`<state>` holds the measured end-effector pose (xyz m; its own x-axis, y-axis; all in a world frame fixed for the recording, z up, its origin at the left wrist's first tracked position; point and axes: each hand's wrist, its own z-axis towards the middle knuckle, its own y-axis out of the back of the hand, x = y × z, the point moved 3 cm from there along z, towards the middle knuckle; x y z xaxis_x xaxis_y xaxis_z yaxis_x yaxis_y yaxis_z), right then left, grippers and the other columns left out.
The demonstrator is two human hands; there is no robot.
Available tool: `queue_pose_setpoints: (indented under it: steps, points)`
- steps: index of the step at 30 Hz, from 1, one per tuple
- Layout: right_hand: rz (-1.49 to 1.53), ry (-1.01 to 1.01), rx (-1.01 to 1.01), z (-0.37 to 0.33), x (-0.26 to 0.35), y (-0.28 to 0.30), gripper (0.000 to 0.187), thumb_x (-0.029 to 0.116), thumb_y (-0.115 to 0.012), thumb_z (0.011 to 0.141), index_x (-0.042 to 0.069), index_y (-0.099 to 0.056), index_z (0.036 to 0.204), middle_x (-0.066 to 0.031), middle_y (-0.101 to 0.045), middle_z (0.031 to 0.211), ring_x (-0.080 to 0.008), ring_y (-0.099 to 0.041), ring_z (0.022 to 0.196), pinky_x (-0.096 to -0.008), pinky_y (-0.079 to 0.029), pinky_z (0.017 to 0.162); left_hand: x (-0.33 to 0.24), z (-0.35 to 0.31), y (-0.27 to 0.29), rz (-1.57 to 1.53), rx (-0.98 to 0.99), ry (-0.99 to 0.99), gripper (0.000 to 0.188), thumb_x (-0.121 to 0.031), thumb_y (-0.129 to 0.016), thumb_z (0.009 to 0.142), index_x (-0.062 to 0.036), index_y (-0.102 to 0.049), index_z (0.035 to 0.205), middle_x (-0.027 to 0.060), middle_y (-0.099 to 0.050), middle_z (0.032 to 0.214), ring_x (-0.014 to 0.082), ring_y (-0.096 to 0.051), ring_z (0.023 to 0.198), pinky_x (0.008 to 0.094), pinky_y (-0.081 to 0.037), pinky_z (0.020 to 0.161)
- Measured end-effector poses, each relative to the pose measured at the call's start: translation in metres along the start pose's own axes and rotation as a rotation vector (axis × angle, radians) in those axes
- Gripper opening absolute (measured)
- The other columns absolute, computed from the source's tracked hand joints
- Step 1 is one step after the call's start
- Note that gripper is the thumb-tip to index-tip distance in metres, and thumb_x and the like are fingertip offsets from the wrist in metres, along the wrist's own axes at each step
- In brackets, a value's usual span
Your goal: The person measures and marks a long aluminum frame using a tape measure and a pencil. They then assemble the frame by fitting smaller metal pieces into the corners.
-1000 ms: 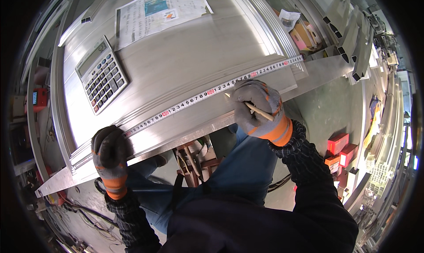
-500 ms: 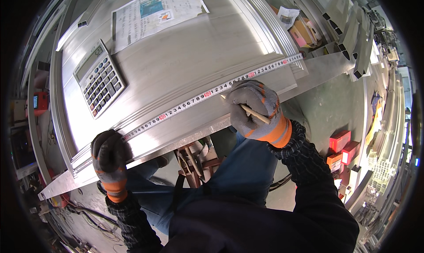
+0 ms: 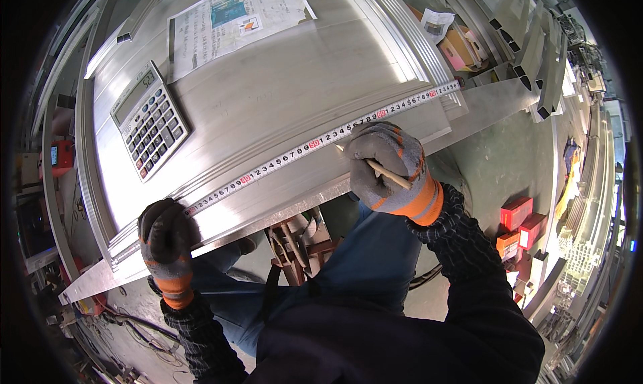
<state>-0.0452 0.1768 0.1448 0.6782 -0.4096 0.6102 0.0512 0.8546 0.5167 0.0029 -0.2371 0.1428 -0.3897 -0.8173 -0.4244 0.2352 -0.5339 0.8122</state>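
Observation:
A white tape measure blade (image 3: 281,161) runs slantwise along a long silver metal profile (image 3: 295,179) near the bench's front edge. My left hand (image 3: 165,240), in a grey and orange work glove, is closed over the blade with fingers curled, holding it down on the profile. My right hand (image 3: 387,157), gloved alike, grips a thin wooden pencil (image 3: 396,177). The pencil's tip points at the profile just below the blade, right of its middle. Whether the tip touches the metal, I cannot tell.
A silver calculator (image 3: 153,126) lies on the metal panel at left, with a printed sheet (image 3: 231,32) beyond it. More metal profiles (image 3: 529,55) jut in at the right. An open cardboard box (image 3: 462,49) sits behind them. Red boxes (image 3: 516,213) stand low on the right.

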Motion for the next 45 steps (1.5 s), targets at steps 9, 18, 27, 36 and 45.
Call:
queue_pose_setpoints:
  steps: [9,18,27,36,45]
  points:
    - [-0.004,0.033,0.043,-0.002,-0.002,0.000,0.032,0.001,-0.080,0.081,0.009,-0.062,0.105,-0.0007,-0.063,0.076,-0.0210,-0.063,0.065,-0.0346,-0.051,0.064,-0.002,0.001,0.001,0.021,0.004,0.016,0.027,0.003,-0.074,0.095,-0.0011,-0.077,0.122,0.0188,-0.076,0.126,0.0399,-0.073,0.117,0.0494,-0.058,0.102]
    - [0.034,-0.041,-0.033,-0.002,0.000,-0.002,0.030,-0.001,-0.080,0.075,0.010,-0.063,0.098,-0.0067,-0.068,0.084,-0.0269,-0.065,0.071,-0.0387,-0.054,0.068,-0.005,0.003,0.002,0.008,0.004,0.026,0.026,0.003,-0.073,0.097,-0.0018,-0.078,0.122,0.0170,-0.076,0.125,0.0377,-0.073,0.115,0.0471,-0.059,0.100]
    - [0.117,-0.117,-0.120,-0.011,-0.004,0.006,0.028,-0.003,-0.077,0.074,0.009,-0.062,0.094,-0.0095,-0.071,0.089,-0.0308,-0.070,0.075,-0.0434,-0.060,0.075,-0.006,0.006,-0.002,0.015,-0.009,0.018,0.027,0.004,-0.074,0.093,-0.0008,-0.079,0.119,0.0176,-0.076,0.124,0.0386,-0.073,0.114,0.0480,-0.059,0.100]
    - [0.056,0.069,-0.002,0.005,0.063,-0.022,0.027,0.006,-0.076,0.089,0.005,-0.074,0.116,-0.0098,-0.078,0.103,-0.0300,-0.079,0.087,-0.0477,-0.064,0.091,0.000,-0.003,0.001,-0.151,-0.062,0.013,0.026,0.002,-0.075,0.090,-0.0010,-0.079,0.116,0.0197,-0.076,0.121,0.0404,-0.073,0.111,0.0485,-0.059,0.098]
    - [-0.140,0.141,0.515,0.102,0.056,-0.073,0.048,0.015,-0.077,0.095,0.003,-0.065,0.140,-0.0255,-0.070,0.146,-0.0398,-0.073,0.124,-0.0524,-0.057,0.108,-0.009,0.012,0.008,-0.011,-0.114,-0.035,0.021,-0.002,-0.080,0.088,-0.0044,-0.082,0.109,0.0153,-0.079,0.113,0.0395,-0.075,0.104,0.0481,-0.061,0.093]
